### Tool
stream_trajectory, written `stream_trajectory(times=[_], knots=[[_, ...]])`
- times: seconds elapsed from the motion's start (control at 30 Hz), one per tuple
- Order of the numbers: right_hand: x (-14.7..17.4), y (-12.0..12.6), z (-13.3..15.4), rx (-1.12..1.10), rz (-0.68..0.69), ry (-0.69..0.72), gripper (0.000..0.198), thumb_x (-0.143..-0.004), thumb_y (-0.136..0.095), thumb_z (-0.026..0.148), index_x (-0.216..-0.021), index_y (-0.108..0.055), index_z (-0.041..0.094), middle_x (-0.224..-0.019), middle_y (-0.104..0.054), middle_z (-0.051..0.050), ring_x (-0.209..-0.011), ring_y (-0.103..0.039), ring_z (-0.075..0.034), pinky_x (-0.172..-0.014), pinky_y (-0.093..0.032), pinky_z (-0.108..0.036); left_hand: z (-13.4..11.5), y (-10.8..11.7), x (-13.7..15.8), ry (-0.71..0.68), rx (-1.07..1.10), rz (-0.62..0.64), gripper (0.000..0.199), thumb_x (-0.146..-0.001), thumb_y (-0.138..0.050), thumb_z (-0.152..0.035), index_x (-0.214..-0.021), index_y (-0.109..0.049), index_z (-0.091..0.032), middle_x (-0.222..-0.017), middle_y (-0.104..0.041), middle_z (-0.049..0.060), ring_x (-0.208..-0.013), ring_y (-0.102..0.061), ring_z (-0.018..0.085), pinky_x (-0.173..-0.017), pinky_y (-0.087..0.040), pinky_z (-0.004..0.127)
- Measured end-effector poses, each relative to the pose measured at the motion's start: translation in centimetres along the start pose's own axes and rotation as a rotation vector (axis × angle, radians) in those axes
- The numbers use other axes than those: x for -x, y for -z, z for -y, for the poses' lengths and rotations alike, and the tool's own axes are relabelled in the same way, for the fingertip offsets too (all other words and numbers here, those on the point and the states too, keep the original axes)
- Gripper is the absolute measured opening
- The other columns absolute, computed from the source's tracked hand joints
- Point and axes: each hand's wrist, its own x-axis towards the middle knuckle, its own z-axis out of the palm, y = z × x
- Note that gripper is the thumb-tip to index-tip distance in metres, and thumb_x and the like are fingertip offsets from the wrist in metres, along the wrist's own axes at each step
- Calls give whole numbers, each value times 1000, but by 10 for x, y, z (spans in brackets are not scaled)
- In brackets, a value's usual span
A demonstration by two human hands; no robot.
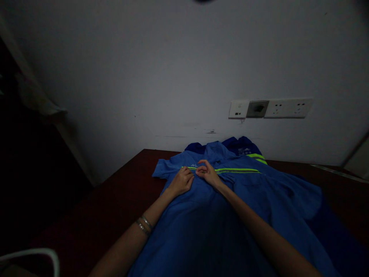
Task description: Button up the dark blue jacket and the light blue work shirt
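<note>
A blue work shirt (198,207) with a yellow-green and grey stripe across its chest lies spread out, its collar toward the wall. My left hand (182,181) rests on the chest with curled fingers, closed on the cloth just below the stripe. Close to its right is my right hand (208,174), its index finger raised and bent while the thumb and other fingers curl together at the stripe. Whatever that hand may hold is too small and dark to make out. White lettering on the shirt shows partly above the hands.
Under and beside the shirt is a dark reddish table (127,184). Darker blue cloth (240,146) with yellow-green bands lies behind the collar. Wall sockets (285,108) sit above the table's back edge. A white curved cable or handle (43,251) shows at lower left.
</note>
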Motion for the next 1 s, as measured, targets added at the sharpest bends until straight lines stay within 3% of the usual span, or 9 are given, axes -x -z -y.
stream_trajectory(times=[0.23,0.43,0.6,0.67,0.77,0.9,1.0], knots=[[-1,3,14,31,-8,12,45,-59,-62,20,-98,-41,23,-69,-57,5,-62,-55,-11,-63,-44,-25,1,-10,-9,291,165,-155,19,-78,-57,-32,-84,-69,-18,-82,-68,4,-81,-57,18,-79,-43,32],[-1,-1,14,43,-20,39,44,-58,-63,19,-97,-43,22,-67,-57,6,-62,-55,-11,-66,-44,-25,7,-14,-9,290,194,-103,10,-75,-62,-24,-75,-69,-17,-78,-67,4,-79,-58,17,-77,-42,30],[-5,3,10,40,-1,-25,37,-59,-65,23,-93,-50,20,-68,-59,3,-62,-56,-12,-65,-45,-27,4,-14,-10,302,146,-108,9,-74,-61,-17,-72,-69,-15,-74,-67,5,-75,-57,17,-78,-41,32],[-6,7,15,187,47,-8,27,-62,-64,23,-88,-57,18,-73,-61,0,-67,-57,-14,-69,-46,-30,3,-13,-11,308,129,-97,10,-74,-60,-16,-71,-69,-15,-74,-67,5,-75,-57,17,-76,-42,31],[-4,14,29,544,127,162,14,-68,-62,20,-81,-65,16,-85,-61,-5,-80,-56,-16,-79,-44,-33,2,-13,-10,330,108,-82,10,-74,-59,-15,-72,-69,-15,-76,-67,5,-76,-56,17,-76,-41,31],[4,17,48,946,213,366,14,-76,-59,20,-87,-67,19,-99,-56,-7,-97,-50,-19,-87,-41,-35,2,-13,-10,340,66,-63,11,-73,-59,-16,-73,-69,-15,-77,-67,5,-77,-56,17,-77,-41,31],[8,13,53,1079,252,434,15,-79,-56,19,-90,-66,20,-102,-54,-7,-98,-48,-19,-86,-42,-34,1,-13,-10,311,41,-51,12,-73,-58,-15,-74,-70,-16,-76,-67,5,-77,-56,18,-76,-41,30]])
